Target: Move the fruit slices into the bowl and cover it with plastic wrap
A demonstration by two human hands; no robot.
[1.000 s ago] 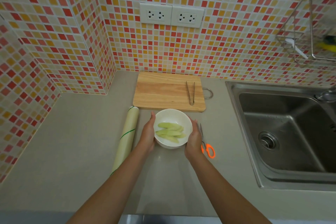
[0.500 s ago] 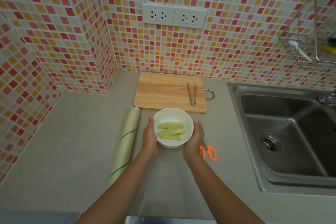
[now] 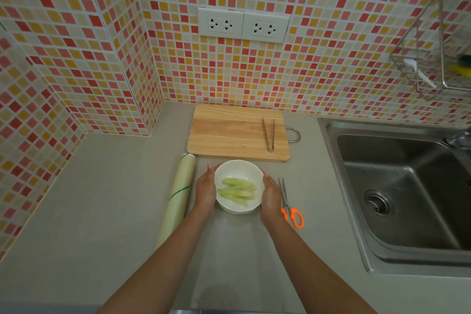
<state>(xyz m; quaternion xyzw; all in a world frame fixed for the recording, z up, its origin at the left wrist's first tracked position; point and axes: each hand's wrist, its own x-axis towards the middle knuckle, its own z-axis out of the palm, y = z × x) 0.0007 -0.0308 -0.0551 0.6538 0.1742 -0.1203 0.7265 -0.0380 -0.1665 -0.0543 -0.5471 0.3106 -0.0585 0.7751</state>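
Observation:
A white bowl (image 3: 238, 169) stands on the grey counter in front of the cutting board, with several pale green fruit slices (image 3: 237, 191) lying in it. My left hand (image 3: 205, 187) cups the bowl's left side and my right hand (image 3: 271, 195) cups its right side. A thin, faintly visible sheet of plastic wrap (image 3: 229, 250) appears to lie on the counter under and in front of the bowl. The plastic wrap roll (image 3: 178, 194) lies lengthwise just left of my left hand.
A wooden cutting board (image 3: 229, 132) with metal tongs (image 3: 269, 134) on its right part sits behind the bowl. Orange-handled scissors (image 3: 290, 205) lie right of my right hand. A steel sink (image 3: 397, 186) fills the right side. Tiled walls close the back and left.
Both hands stay on the bowl's sides. The bowl seems to have turned slightly, as the slices now lie at a different angle. The camera has tilted a little.

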